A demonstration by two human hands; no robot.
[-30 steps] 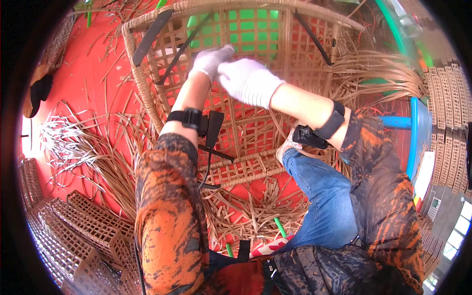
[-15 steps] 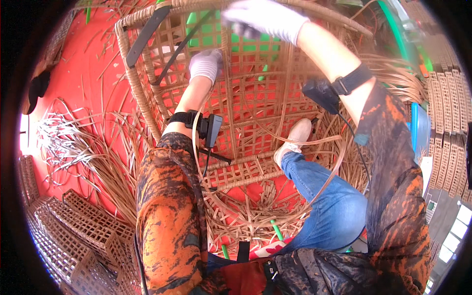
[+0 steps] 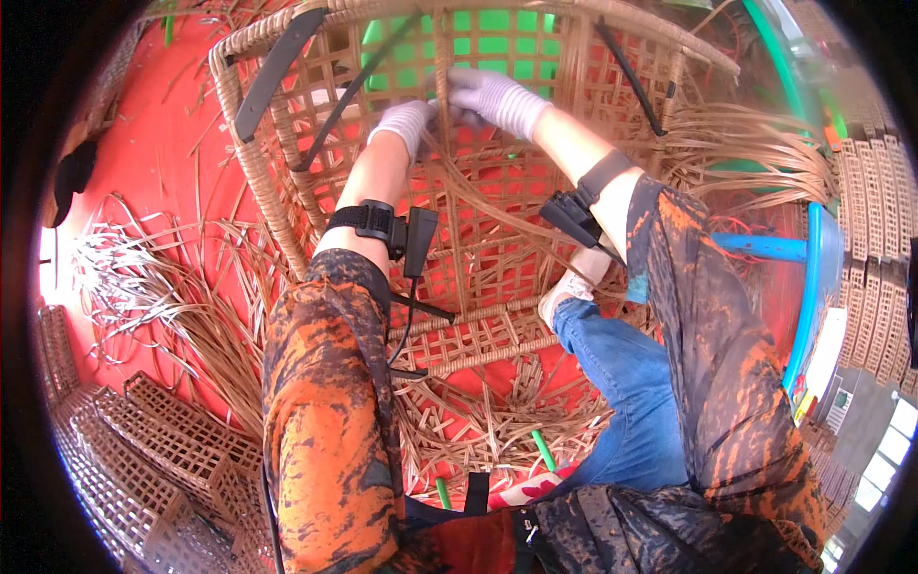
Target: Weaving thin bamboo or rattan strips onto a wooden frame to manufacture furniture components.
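Note:
A large brown woven basket (image 3: 478,277) with an open lattice stands before me, its wrapped rim curving around the sides. Both my hands wear pale gloves with grey fingers. My left hand (image 3: 404,126) is closed just left of the basket's central upright rib. Facing it from the right side, my right hand (image 3: 492,99) has its fingers bent in against the same rib. Blur and the rib hide what the fingertips grip. A flat brown weaving strip (image 3: 507,206) slants down to the right from just below my hands.
Black bars (image 3: 282,72) are fixed to the basket. Loose strips (image 3: 191,325) lie on the red floor at left; more strips (image 3: 755,153) fan out at right. Lattice panels (image 3: 172,430) are stacked lower left. A blue frame (image 3: 811,277) stands at right. A green object (image 3: 507,48) shows through the lattice.
My right hand has come down from the basket's top edge to the central rib, beside my left hand. The long looped strip near my knee has been drawn up. The basket has shifted slightly.

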